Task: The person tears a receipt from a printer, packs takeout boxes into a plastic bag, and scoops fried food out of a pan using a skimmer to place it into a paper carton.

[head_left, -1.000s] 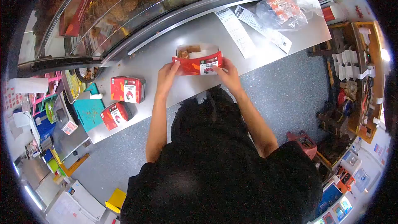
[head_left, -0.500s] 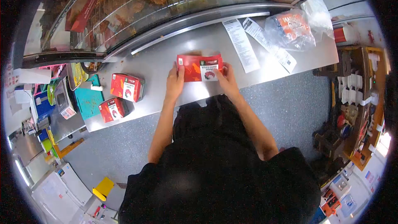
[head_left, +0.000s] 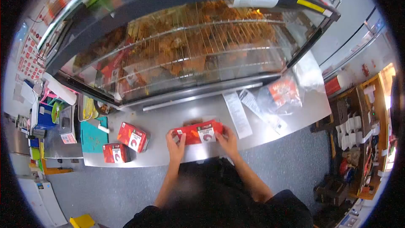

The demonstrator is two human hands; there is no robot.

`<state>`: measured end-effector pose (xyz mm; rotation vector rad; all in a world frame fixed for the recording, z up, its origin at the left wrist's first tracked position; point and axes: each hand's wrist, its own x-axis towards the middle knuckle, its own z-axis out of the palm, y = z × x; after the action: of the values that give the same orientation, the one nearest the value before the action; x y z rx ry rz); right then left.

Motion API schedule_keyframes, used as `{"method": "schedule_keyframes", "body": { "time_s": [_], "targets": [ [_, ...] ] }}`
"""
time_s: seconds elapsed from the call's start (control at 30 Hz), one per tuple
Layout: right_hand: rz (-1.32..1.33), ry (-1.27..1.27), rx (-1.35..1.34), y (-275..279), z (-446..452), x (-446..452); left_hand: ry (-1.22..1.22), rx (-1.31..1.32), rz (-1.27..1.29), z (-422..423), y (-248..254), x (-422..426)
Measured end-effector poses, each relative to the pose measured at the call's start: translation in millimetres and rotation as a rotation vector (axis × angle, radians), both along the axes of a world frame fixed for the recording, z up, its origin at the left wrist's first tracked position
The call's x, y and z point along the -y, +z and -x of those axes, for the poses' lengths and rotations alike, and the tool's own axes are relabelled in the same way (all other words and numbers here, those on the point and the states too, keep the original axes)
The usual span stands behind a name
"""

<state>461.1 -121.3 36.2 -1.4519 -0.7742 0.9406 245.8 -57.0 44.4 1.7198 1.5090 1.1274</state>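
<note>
A red printed food box (head_left: 192,136) stands over the steel counter (head_left: 160,120), in front of my body. My left hand (head_left: 175,147) grips its left end, thumb on the near face. My right hand (head_left: 228,142) holds the right end, thumb near the white label panel. Something brown shows just behind the box's upper edge, mostly hidden by it. To the left, a larger red box (head_left: 125,133) and a smaller red box (head_left: 112,153) of the same print rest on the counter.
A glass heated cabinet (head_left: 181,25) with fried food on wire racks runs along the back. Two paper receipts (head_left: 237,116) (head_left: 257,109) lie to the right, beside a clear plastic bag (head_left: 283,95). A teal cutting board (head_left: 93,137) lies at far left, shelving (head_left: 363,143) at far right.
The view has tilted up, showing more of the cabinet and its racks. Both hands still hold the red box, which now looks slightly tilted, its right end higher.
</note>
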Motion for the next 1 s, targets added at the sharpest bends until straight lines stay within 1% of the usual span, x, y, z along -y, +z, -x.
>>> {"method": "schedule_keyframes", "body": {
  "time_s": [0.1,0.13,0.2,0.23,0.27,0.3,0.33,0.37,0.43,0.47,0.53,0.57,0.63,0.67,0.77,0.8,0.87,0.9,0.93,0.97,1.0],
  "targets": [
    [0.158,0.092,0.082,-10.0,-6.7,0.6,-0.009,0.123,0.475,-7.3,13.8,-6.1],
    [0.192,0.145,0.086,-16.9,-10.6,1.8,0.002,0.123,0.479,-4.7,-12.1,-8.4],
    [0.259,0.254,0.096,-31.0,-18.1,2.0,-0.049,0.079,0.524,8.7,-45.7,-8.5],
    [0.210,0.207,0.042,-32.7,-17.1,4.4,-0.070,0.055,0.549,5.3,-35.0,-12.0],
    [0.167,0.163,-0.016,-35.5,-13.2,8.7,-0.097,0.223,0.724,6.0,-23.0,-9.5],
    [0.121,0.121,-0.076,-24.5,-11.0,5.7,-0.066,0.339,0.699,2.7,-4.4,-4.9],
    [0.106,0.127,-0.195,-12.0,-12.3,7.6,-0.038,0.453,0.669,-1.3,10.1,-3.1],
    [0.090,0.129,-0.215,-14.2,-12.6,4.8,-0.010,0.564,0.644,-2.4,15.7,-2.9],
    [0.070,0.130,-0.259,-25.7,-11.5,8.2,-0.007,0.620,0.598,1.6,5.5,-3.1],
    [0.126,0.169,-0.159,-35.4,-13.6,8.6,-0.005,0.646,0.577,3.7,-0.2,-3.5],
    [0.234,0.246,0.045,-43.3,-18.8,4.6,-0.033,0.644,0.658,4.7,-4.5,-8.1],
    [0.252,0.237,0.174,-47.8,-18.2,5.2,-0.045,0.641,0.699,6.0,-7.0,-10.1],
    [0.287,0.216,0.434,-31.7,-14.4,2.4,-0.090,0.318,0.738,7.2,-13.2,-19.5],
    [0.299,0.197,0.497,-35.0,-10.7,1.3,-0.111,0.156,0.755,8.0,-18.1,-22.9],
    [0.343,0.174,0.674,-52.7,-7.2,-8.8,-0.101,-0.414,0.471,-2.9,-43.8,-29.5],
    [0.366,0.190,0.714,-53.2,-5.4,-11.6,-0.246,-0.554,0.260,-3.9,-48.1,-32.2],
    [0.454,0.267,0.763,-54.2,-3.8,-7.8,-0.238,-0.580,0.420,-2.5,-56.7,-35.3],
    [0.512,0.322,0.776,-37.9,-8.8,-11.4,-0.233,-0.591,0.494,-7.7,-45.9,-41.8],
    [0.571,0.380,0.788,-27.1,-12.4,-16.1,-0.307,-0.701,0.453,-7.5,-46.4,-47.9],
    [0.408,0.247,0.858,-25.0,-9.5,-16.1,-0.383,-0.815,0.419,-2.9,-48.9,-48.9],
    [0.241,0.107,0.921,-21.7,-5.7,-18.8,-0.460,-0.927,0.376,-2.8,-41.1,-51.0]
  ]
}}
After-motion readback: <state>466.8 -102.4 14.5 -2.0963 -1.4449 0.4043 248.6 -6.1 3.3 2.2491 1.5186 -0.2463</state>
